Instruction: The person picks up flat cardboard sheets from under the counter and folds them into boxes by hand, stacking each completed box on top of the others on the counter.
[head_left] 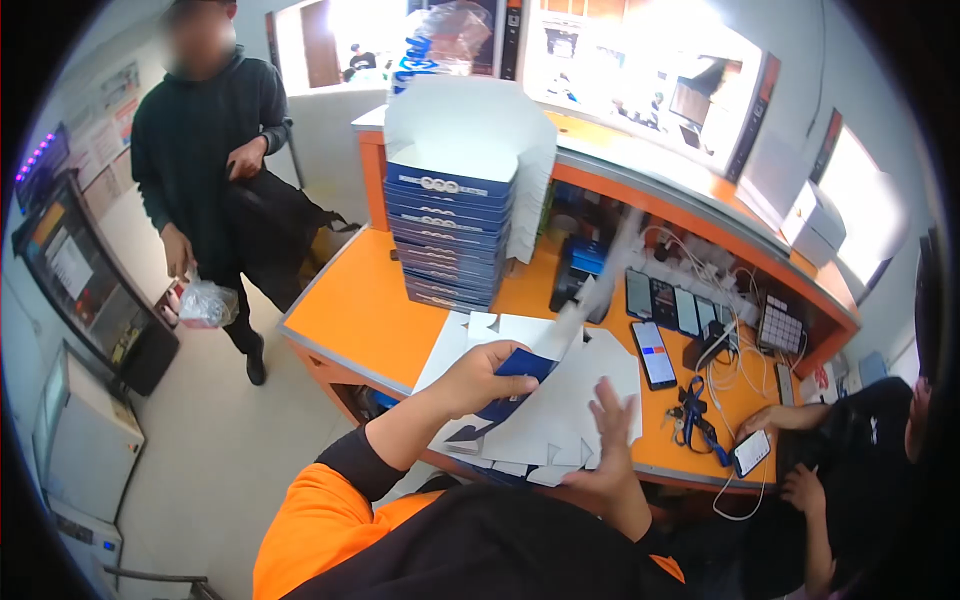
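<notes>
My left hand (487, 380) grips a flat cardboard box blank (530, 372), blue on one side and white on the other. The blank is tilted up, and its far end is smeared by motion. My right hand (612, 450) has its fingers apart and holds nothing, near the right edge of a stack of white cardboard blanks (560, 425). Cut notches and flaps show along the edges of that stack. Just beyond stands a tall pile of folded blue boxes (447, 235) with white lids raised at the back.
An orange counter (350, 305) bears several phones, such as one with a lit screen (654, 353), tangled cables and a blue lanyard (697, 420). A seated person (850, 440) at right holds a phone (751, 453). Another person (205, 140) stands at left with a plastic bag (207, 303).
</notes>
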